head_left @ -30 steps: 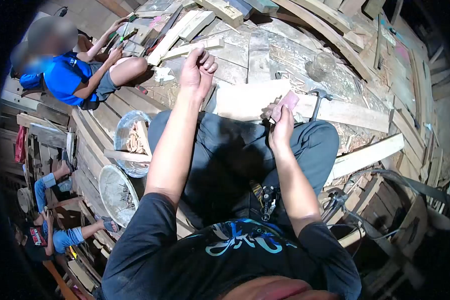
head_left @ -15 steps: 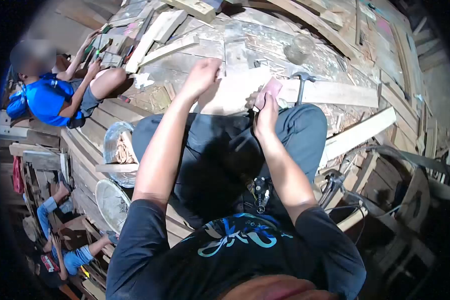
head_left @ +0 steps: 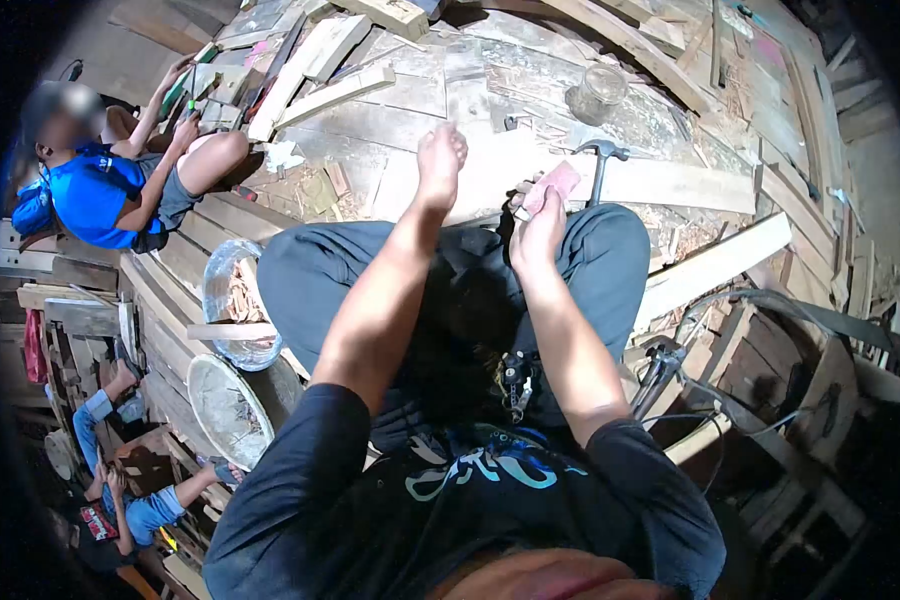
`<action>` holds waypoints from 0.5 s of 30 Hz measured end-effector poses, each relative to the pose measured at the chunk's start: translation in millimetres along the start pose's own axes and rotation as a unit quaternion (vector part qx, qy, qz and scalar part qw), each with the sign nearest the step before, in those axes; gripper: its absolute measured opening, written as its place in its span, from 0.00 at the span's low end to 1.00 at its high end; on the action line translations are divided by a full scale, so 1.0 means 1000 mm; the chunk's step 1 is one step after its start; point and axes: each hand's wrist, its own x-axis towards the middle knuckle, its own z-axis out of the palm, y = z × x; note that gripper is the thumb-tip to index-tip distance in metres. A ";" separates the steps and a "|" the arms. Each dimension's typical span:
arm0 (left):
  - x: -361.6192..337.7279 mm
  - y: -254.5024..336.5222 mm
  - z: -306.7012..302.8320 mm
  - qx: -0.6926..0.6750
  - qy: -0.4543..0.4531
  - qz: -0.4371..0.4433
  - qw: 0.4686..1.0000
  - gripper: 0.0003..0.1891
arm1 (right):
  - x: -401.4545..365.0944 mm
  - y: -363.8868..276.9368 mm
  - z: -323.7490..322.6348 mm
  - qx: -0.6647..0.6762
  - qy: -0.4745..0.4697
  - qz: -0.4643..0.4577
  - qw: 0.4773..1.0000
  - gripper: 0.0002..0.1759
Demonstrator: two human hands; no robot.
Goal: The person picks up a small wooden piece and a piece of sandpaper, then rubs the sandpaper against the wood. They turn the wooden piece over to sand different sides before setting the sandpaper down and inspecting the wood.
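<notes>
My right hand (head_left: 540,235) is closed on a pink piece of sandpaper (head_left: 553,188), held with the thumb on top above my right knee. Dark, shadowed shapes lie just left of the sandpaper; I cannot make them out. My left hand (head_left: 442,162) hovers over a pale, brightly lit board (head_left: 395,185), fingers curled in; whatever they may hold is hidden. A claw hammer (head_left: 600,168) rests right beside the sandpaper, its head pointing away from me.
A glass jar (head_left: 598,92) stands beyond the hammer. Planks (head_left: 715,265) lie to my right. At left are a bucket of wood scraps (head_left: 215,290) and a round basin (head_left: 220,400). A person in blue (head_left: 95,205) sits at upper left; another (head_left: 120,500) sits lower left.
My left hand has moved right and its forearm has swung inward across my lap. The right hand has shifted slightly, still holding the sandpaper.
</notes>
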 end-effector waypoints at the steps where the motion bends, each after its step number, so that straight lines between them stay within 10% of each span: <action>1: -0.001 0.004 0.000 -0.018 -0.012 0.033 0.999 0.16 | 0.002 0.001 0.001 0.006 -0.013 -0.002 1.000 0.16; 8: 0.011 -0.042 -0.024 0.205 -0.007 -0.096 0.974 0.12 | -0.002 0.000 0.007 -0.029 -0.008 0.018 0.999 0.17; 15: -0.074 0.027 -0.007 0.627 -0.288 0.247 0.681 0.09 | -0.015 -0.005 0.025 -0.027 -0.057 0.065 0.996 0.19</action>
